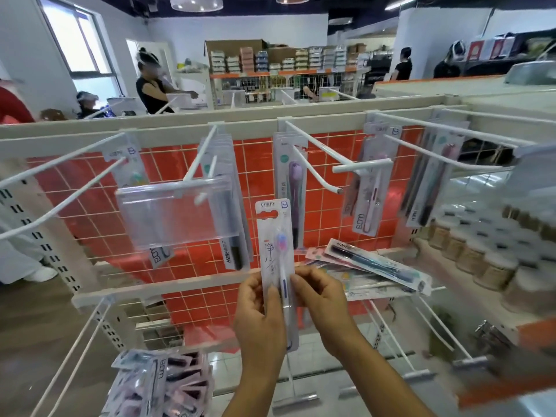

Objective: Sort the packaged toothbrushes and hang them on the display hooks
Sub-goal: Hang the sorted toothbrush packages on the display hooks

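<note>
I hold one packaged toothbrush [275, 245] upright in front of the rack, its white card topped by a hang hole and its bristles pink and blue. My left hand [259, 314] grips its lower left edge and my right hand [320, 299] pinches its right edge. Behind my hands a loose pile of packaged toothbrushes [370, 270] lies on the middle shelf rail. White display hooks [313, 159] jut from the top bar; several carry hanging packs, such as a purple one [291, 188] and a pink one [371, 191].
A clear plastic label holder [174, 212] hangs on the hook at centre left. More packs [159, 383] hang low at the bottom left. Jars with white lids [493, 251] fill the shelf at right. People stand in the shop beyond the rack.
</note>
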Action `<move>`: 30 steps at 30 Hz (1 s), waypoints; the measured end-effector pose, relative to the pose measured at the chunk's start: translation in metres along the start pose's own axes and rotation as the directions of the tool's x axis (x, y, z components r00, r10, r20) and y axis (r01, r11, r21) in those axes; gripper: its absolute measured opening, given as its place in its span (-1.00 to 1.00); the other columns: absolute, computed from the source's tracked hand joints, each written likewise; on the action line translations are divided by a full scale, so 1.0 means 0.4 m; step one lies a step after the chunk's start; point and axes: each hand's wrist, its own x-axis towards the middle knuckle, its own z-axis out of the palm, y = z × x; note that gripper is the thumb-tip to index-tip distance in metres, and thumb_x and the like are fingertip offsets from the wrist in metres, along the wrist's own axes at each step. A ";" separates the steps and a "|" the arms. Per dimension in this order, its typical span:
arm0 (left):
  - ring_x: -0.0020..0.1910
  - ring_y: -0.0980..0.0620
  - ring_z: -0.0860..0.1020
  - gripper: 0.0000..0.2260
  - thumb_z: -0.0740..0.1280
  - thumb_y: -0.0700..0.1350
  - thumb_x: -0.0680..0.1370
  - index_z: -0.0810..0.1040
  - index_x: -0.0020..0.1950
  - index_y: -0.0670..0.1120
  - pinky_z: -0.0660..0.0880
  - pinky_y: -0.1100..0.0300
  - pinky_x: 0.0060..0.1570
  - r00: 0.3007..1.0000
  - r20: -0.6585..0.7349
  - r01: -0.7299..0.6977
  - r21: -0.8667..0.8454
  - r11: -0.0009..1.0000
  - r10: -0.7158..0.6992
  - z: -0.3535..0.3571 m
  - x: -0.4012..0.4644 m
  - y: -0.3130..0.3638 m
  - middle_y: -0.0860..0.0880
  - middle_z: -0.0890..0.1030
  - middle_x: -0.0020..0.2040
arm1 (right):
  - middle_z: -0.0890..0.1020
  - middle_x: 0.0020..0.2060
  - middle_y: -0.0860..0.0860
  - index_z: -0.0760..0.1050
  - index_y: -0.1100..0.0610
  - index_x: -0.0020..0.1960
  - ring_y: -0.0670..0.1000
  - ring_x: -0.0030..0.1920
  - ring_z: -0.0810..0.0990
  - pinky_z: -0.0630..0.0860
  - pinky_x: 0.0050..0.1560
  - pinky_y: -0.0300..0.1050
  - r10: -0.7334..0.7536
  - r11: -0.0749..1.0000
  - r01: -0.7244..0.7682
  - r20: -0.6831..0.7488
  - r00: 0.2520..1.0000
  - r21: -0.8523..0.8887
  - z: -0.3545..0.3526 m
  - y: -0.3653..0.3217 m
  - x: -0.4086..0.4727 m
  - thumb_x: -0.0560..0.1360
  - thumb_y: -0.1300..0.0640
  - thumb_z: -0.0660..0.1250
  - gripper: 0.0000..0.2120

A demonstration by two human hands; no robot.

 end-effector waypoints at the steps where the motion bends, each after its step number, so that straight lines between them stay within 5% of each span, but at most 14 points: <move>1: -0.15 0.16 0.64 -0.91 0.28 -0.14 0.58 0.53 0.05 0.02 0.57 0.24 -0.16 1.000 0.005 0.002 -0.005 1.000 -0.002 0.005 -0.001 0.002 0.08 0.66 -0.13 | 0.69 -0.12 0.06 0.59 0.16 -0.04 0.04 -0.08 0.66 0.60 -0.07 -0.15 -0.005 1.000 0.005 -0.006 1.000 0.005 -0.005 -0.002 0.000 0.55 0.24 0.27 -0.88; 9: -0.38 0.19 0.51 -0.88 0.23 -0.09 0.61 0.55 -0.04 0.02 0.52 0.29 -0.34 1.000 0.004 0.008 0.009 1.000 -0.008 0.001 0.005 0.014 0.09 0.62 -0.22 | 0.68 -0.15 0.02 0.58 0.15 -0.05 0.01 -0.10 0.65 0.60 -0.09 -0.15 0.009 1.000 -0.009 0.004 1.000 -0.012 -0.006 0.001 -0.002 0.55 0.19 0.27 -0.89; 25: -0.20 0.17 0.61 -0.83 0.32 -0.15 0.56 0.59 -0.06 0.13 0.55 0.33 -0.22 0.993 0.088 -0.077 0.039 0.996 0.073 0.040 0.002 0.021 0.22 0.65 -0.16 | 0.69 -0.12 0.05 0.60 0.11 -0.01 0.04 -0.06 0.66 0.62 -0.01 -0.07 0.019 0.999 -0.016 -0.069 0.997 0.042 -0.040 -0.026 -0.017 0.57 0.13 0.24 -0.83; 30: -0.15 0.14 0.62 -0.78 0.32 -0.16 0.56 0.60 -0.11 0.18 0.57 0.24 -0.14 0.989 0.134 -0.068 0.055 0.996 0.060 0.082 -0.009 0.020 0.19 0.66 -0.15 | 0.69 -0.15 0.00 0.59 0.09 -0.02 -0.03 -0.11 0.67 0.60 -0.14 -0.20 0.025 0.999 -0.022 -0.110 0.994 0.029 -0.086 -0.039 -0.026 0.58 0.13 0.23 -0.84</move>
